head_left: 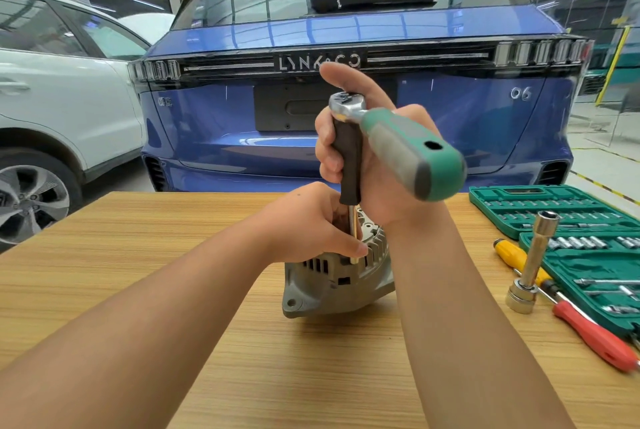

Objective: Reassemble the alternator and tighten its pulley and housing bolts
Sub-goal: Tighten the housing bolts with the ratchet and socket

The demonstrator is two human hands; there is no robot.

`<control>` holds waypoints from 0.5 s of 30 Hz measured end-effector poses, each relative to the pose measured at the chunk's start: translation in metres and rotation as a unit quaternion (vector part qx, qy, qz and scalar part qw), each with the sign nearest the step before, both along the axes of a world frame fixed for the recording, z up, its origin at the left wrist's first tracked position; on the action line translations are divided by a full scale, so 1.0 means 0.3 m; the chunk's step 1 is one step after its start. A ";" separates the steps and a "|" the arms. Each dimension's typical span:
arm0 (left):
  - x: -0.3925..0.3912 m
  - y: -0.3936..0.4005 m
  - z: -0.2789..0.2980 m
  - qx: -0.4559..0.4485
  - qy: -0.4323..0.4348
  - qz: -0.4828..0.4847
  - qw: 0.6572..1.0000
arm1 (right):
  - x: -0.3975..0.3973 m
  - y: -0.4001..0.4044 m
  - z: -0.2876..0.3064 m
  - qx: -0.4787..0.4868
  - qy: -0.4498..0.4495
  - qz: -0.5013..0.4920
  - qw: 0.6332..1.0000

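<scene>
Standing near the middle of the pale wood-grain worktop (138, 272), the grey cast-metal alternator (337, 276) rests with its finned, slotted housing facing up and a mounting ear with a round hole low at its front left. A slim silver extension shaft (353, 231) runs straight down to the rim of the housing; its lower end is partly hidden, so what it seats on cannot be told. The left hand (311, 224) sits on top of the alternator, its fingers (349, 245) curled around the shaft's lower part and pinching it just above the fins. Above it, the right hand (374, 158) wraps a black cylindrical grip (348, 165) on the upper part of the shaft, thumb raised behind the chrome ratchet head (343, 106). From that head the green-and-grey ratchet handle (415, 154) juts out toward the camera and to the right, blurred.

To the right on the worktop, well apart from the alternator, a long silver deep socket (533, 258) leans, its base in a wider socket. Just beside it lie a yellow-handled screwdriver (512, 252) and a red-handled screwdriver (595, 335), next to an open green socket-set case (571, 217) with rows of chrome sockets.

Beyond the worktop stands the rear of a blue car (346, 40), and at left a white car (62, 99).
</scene>
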State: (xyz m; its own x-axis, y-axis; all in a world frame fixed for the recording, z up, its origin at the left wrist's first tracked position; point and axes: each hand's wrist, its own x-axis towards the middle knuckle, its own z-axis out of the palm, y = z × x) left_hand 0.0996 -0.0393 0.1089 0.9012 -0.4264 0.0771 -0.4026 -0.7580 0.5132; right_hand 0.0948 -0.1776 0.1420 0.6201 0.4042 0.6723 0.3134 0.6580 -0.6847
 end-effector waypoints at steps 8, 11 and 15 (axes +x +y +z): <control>-0.010 -0.010 0.013 -0.016 0.011 0.005 1.000 | 0.010 0.008 0.008 -0.026 0.058 -0.075 0.995; -0.008 -0.008 0.012 -0.017 0.010 0.006 1.000 | 0.006 0.008 0.009 -0.019 0.079 -0.064 0.995; -0.003 -0.011 0.011 -0.010 0.006 -0.003 1.000 | -0.009 0.018 0.020 -0.034 0.086 -0.159 0.983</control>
